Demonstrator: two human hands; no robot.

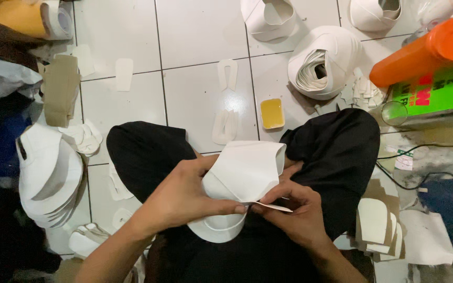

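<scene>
A white cut fabric or foam piece (245, 170), curved like a shoe upper, rests over my lap between crossed legs in black trousers. My left hand (184, 196) grips its left side, thumb pressed along the lower seam. My right hand (297, 209) pinches a thin white strip (273, 206) at the piece's lower edge, fingertips meeting the left thumb. A rounded white part (213, 228) hangs below the hands.
White tiled floor holds a small yellow glue tub (272, 113), loose white cutouts (225, 126), stacks of white pieces (48, 178), (323, 63), (376, 225), an orange bottle (425, 50) on a green box (436, 91), a tan stack (61, 89).
</scene>
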